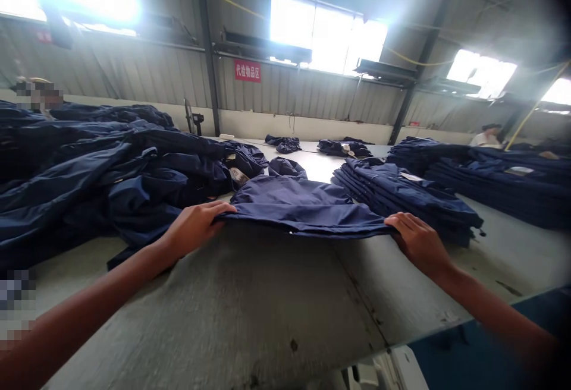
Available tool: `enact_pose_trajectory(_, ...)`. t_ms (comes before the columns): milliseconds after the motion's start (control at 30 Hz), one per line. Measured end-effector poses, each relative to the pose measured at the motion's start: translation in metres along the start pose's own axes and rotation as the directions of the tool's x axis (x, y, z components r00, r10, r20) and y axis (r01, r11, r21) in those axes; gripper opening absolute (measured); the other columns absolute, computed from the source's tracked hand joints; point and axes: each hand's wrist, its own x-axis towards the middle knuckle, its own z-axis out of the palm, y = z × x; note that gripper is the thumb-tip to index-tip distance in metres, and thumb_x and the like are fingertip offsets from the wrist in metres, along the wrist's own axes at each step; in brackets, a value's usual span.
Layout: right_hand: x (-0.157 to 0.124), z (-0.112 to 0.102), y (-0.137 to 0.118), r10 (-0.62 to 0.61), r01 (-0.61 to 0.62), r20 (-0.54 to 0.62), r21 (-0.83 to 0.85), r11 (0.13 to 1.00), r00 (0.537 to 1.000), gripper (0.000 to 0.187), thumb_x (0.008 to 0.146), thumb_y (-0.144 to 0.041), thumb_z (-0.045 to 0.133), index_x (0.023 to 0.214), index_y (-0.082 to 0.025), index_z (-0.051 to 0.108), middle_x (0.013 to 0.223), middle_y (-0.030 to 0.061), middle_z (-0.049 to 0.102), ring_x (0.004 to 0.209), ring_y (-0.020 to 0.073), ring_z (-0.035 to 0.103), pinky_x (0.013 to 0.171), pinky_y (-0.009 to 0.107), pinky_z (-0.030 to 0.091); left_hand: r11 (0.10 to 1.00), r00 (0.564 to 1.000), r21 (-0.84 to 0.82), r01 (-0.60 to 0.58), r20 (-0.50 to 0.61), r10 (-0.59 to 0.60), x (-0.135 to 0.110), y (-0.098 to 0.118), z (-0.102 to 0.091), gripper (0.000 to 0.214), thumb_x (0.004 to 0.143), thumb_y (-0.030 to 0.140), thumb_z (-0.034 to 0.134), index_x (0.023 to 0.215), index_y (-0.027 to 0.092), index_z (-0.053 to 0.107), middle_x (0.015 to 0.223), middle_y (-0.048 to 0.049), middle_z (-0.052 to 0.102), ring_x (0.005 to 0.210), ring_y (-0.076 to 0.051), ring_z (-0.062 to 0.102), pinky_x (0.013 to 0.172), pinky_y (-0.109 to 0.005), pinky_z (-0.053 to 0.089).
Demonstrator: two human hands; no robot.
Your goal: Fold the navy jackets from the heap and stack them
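Observation:
A navy blue garment [298, 211] stretches between my two hands over the table [276, 295]. Its near edge is lifted and sags slightly in the middle, while the far part rests on the tabletop. My left hand [196, 223] is closed on the left end of that edge, fingers on top. At the right end, my right hand [417, 241] grips the same edge. Which type of garment it is, I cannot tell. The thumbs are mostly hidden beneath the cloth.
Loose navy garments [147, 182] are heaped at the left. A folded stack [401, 194] stands close by my right hand, with more stacks [504, 182] behind it. Small bundles [343, 147] lie farther back. A person [487, 136] is at the far right, another at the far left.

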Motion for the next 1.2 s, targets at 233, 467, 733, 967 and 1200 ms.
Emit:
enact_pose_trajectory(233,-0.086,-0.026,0.014,-0.042,-0.020,0.292,0.206,0.978,0.955,0.033,0.088,-0.024,0.060,0.114,-0.036,0.076,0.123,0.0087,0.076,0.114,0.0333,0.073,0.091,0.044,0.061,0.975,0.898,-0.213,0.066,0.439,0.035,-0.085,0.060,-0.037,0.052,0.083,0.039,0.071,0.134,0.053,0.070,0.130,0.0040,0.075,0.115,-0.030,0.074,0.099,-0.043,0.059)
enact_pose_trajectory(467,-0.040,-0.008,-0.012,0.022,-0.169,0.419,0.318,0.933,0.908,0.037,0.108,-0.045,0.044,0.131,-0.036,0.071,0.141,0.0077,0.069,0.131,0.0288,0.065,0.103,0.041,0.058,0.976,0.976,-0.217,-0.015,0.210,0.062,-0.017,0.051,0.017,0.050,0.108,0.052,0.041,0.151,0.033,0.059,0.156,-0.0054,0.057,0.145,-0.027,0.053,0.120,-0.046,0.041)
enact_pose_trajectory(733,-0.022,0.084,-0.049,0.053,-0.147,0.452,0.174,0.974,0.890,0.053,0.108,-0.054,0.040,0.157,-0.036,0.051,0.165,0.0099,0.046,0.151,0.0320,0.044,0.117,0.057,0.045,0.964,0.932,0.098,0.249,0.248,-0.266,0.008,0.008,0.119,0.063,0.107,0.050,0.035,0.164,0.026,0.040,0.170,-0.0165,0.033,0.159,-0.039,0.026,0.120,-0.071,0.024)
enact_pose_trajectory(967,0.045,0.082,-0.049,-0.016,-0.053,0.405,0.158,0.986,0.914,0.044,0.107,-0.049,0.047,0.141,-0.030,0.066,0.142,0.0135,0.067,0.122,0.0347,0.069,0.104,0.055,0.054,0.980,0.909,0.060,0.187,0.368,-0.196,0.066,0.005,0.086,0.061,0.094,0.065,0.055,0.136,0.024,0.069,0.139,-0.0207,0.067,0.127,-0.040,0.064,0.107,-0.058,0.046)
enact_pose_trajectory(1200,0.202,0.157,-0.108,0.167,-0.248,0.313,0.240,0.938,0.935,0.042,0.104,-0.047,0.057,0.142,-0.030,0.063,0.156,0.0100,0.056,0.147,0.0388,0.049,0.114,0.062,0.046,0.926,0.912,0.093,0.366,0.165,-0.376,0.172,0.053,0.138,0.058,0.106,0.050,0.037,0.152,0.019,0.054,0.164,-0.0213,0.043,0.154,-0.042,0.036,0.121,-0.067,0.027)
